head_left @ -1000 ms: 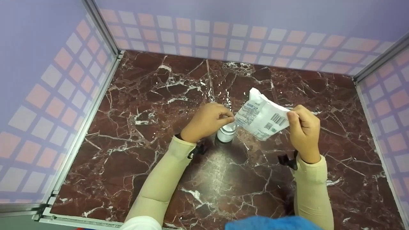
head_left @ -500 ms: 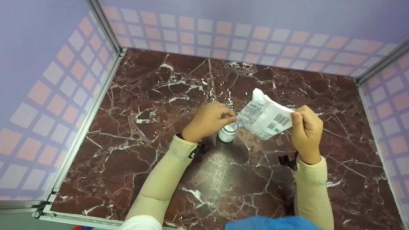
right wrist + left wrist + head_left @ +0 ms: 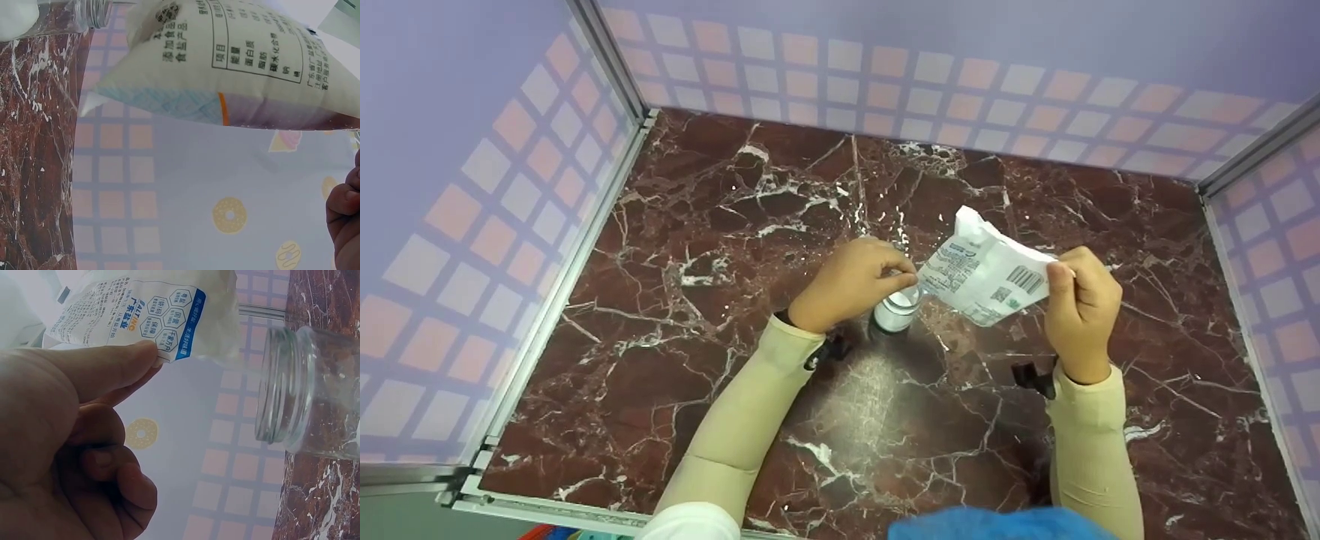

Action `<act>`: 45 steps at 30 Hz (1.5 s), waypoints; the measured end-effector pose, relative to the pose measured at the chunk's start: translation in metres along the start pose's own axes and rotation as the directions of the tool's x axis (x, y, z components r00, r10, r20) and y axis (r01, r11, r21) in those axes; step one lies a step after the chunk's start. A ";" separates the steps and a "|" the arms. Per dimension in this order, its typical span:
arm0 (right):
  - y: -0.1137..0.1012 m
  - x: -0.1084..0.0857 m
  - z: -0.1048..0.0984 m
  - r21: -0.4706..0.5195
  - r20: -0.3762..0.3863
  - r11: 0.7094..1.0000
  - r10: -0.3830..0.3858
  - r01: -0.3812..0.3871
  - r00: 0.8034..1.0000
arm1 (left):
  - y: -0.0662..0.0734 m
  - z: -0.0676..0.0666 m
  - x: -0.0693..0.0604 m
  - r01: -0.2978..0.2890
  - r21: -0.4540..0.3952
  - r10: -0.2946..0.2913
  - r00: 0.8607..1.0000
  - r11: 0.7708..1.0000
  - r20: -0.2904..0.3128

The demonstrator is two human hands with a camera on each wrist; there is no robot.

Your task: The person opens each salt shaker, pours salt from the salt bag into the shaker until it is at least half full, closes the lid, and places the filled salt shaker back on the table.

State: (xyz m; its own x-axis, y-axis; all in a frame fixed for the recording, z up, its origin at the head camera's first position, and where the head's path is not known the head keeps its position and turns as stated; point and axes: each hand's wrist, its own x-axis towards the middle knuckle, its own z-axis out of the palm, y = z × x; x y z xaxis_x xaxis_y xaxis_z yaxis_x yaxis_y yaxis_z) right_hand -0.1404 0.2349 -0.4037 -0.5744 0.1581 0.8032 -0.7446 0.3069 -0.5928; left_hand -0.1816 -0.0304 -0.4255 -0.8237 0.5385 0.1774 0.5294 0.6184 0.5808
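Note:
A white printed bag of salt [image 3: 982,274] hangs tilted between both hands. My right hand [image 3: 1084,315] grips its upper right end, thumb on the near side. With thumb and forefinger, my left hand [image 3: 855,285] pinches the lower left part; its other fingers are curled in the left wrist view. Below the left fingertips, a clear glass jar [image 3: 895,315] stands upright with white salt inside. The jar's threaded mouth [image 3: 278,385] faces the bag [image 3: 152,315] in the left wrist view. In the right wrist view, white salt [image 3: 93,104] shows at the bag's low corner.
White grains lie scattered on the brown marbled table [image 3: 697,420], mostly beyond the jar. Purple checked panels [image 3: 885,82] enclose the back and sides. Black wrist mounts [image 3: 1035,379] sit by the hands. Coloured items [image 3: 562,532] show below the front edge.
The bag and both hands have shifted slightly right in the head view, and the whole view has drifted a little. Both holds on the bag stay the same.

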 end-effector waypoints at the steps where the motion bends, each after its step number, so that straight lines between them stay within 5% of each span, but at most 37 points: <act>1: 0.000 0.000 0.000 -0.001 0.002 1.000 0.000 0.000 1.000 | 0.000 0.000 0.000 0.003 -0.001 -0.003 1.000 1.000 0.001; 45: 0.003 -0.004 0.000 -0.057 0.059 0.998 -0.018 0.021 0.998 | -0.002 0.002 0.002 0.045 0.051 -0.048 0.997 0.998 0.054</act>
State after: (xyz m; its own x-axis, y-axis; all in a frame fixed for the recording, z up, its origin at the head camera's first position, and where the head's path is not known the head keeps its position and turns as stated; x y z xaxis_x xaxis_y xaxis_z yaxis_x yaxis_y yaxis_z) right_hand -0.1401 0.2355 -0.4089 -0.5799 0.0970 0.8089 -0.7359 0.3634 -0.5712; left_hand -0.1843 -0.0295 -0.4283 -0.8359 0.5384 0.1068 0.5016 0.6702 0.5471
